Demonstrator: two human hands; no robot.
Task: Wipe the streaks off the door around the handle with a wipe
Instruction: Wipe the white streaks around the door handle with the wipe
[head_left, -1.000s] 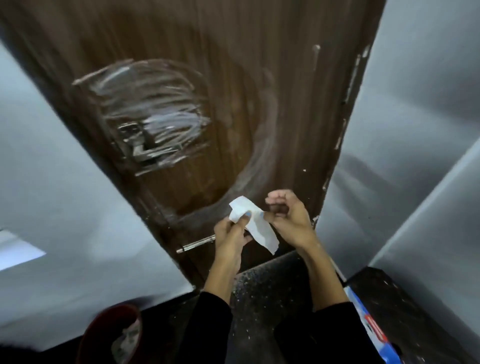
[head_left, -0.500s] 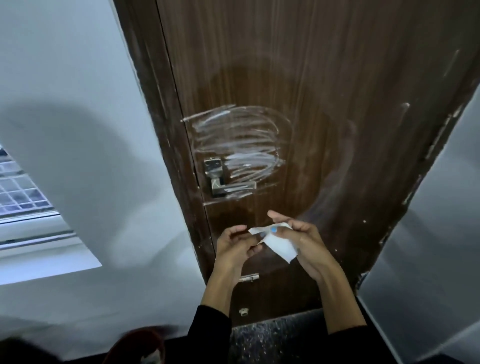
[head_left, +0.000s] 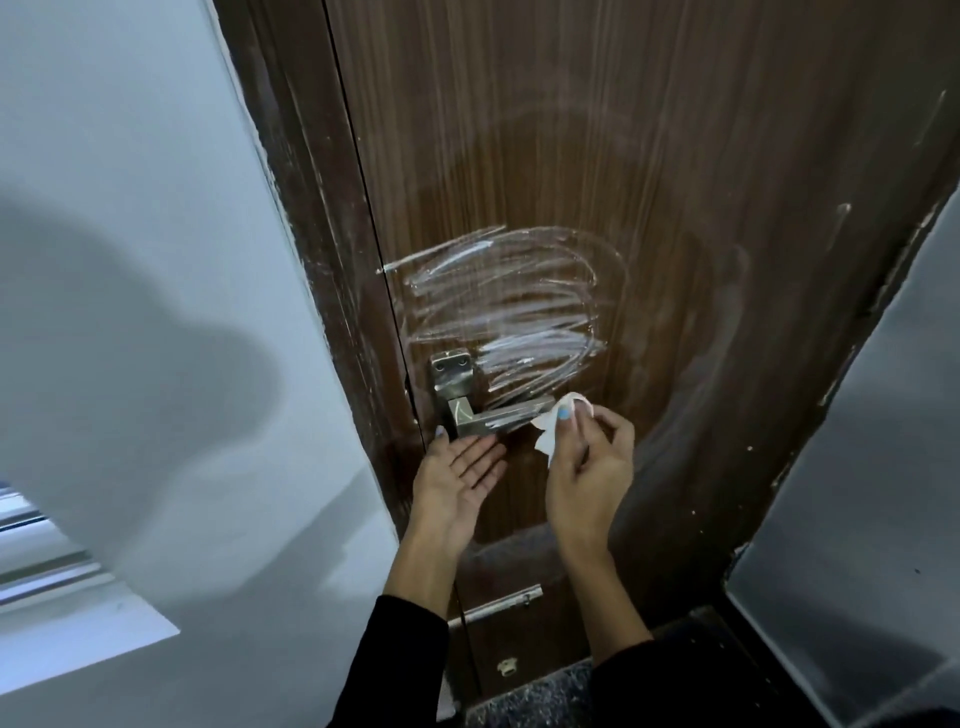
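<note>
We face the tall dark brown wood-grain door (head_left: 675, 156), which fills most of the view because the marks we are after sit on its face. Across it, above and just right of the latch side, runs the broad patch of white looping streaks (head_left: 504, 312), untouched so far as we can judge, so the wiping itself has not begun. Below the patch sits the brushed-metal lever handle (head_left: 488, 415), its square plate against the door edge and its lever pointing right. Our left hand (head_left: 457, 467) lies open, palm up, just under the lever, holding nothing; we read this as steadying the door or keeping the lever out of the way. Our right hand (head_left: 587, 457) is curled closed around the small crumpled white wipe (head_left: 550, 426), pinched between thumb and fingers at the lever's tip, right at the lower edge of the streaks, probably so that 1 upward pass can start there.
</note>
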